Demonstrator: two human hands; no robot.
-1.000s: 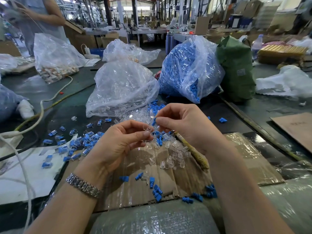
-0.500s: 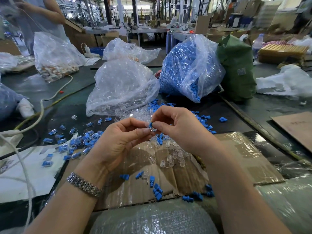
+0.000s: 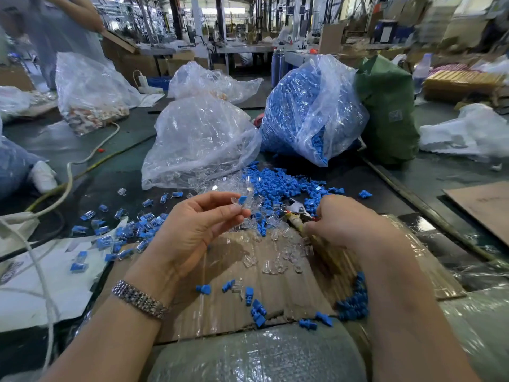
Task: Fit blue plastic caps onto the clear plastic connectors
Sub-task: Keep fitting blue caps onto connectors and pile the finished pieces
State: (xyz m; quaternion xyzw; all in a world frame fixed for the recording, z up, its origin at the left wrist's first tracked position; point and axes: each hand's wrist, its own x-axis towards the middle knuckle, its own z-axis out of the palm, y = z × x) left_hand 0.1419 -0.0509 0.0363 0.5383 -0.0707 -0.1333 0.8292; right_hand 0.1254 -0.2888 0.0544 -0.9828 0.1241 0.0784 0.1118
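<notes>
Connector [image 3: 236, 203] with cap [image 3: 243, 200] pinched in left hand [image 3: 192, 232] above cardboard's [image 3: 220, 307] far edge; right hand [image 3: 349, 224] grips pliers [image 3: 296, 213]; squeeze cap square, gently.

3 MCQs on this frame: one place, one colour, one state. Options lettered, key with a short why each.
1. Where is the capped connector?
A. in the left hand's fingertips
B. on the cardboard
C. inside the green bag

2. What colour is the bag right of the bag of caps?
A. red
B. green
C. yellow

3. What is the right hand doing?
A. lying flat and open on the table
B. raised clear of the table
C. fingers curled round a tool by the loose caps

Key:
1 A: the left hand pinches it above the pile.
2 B: it is dark green.
3 C: the fingers grip the handle; metal tip shows beyond them.
</notes>
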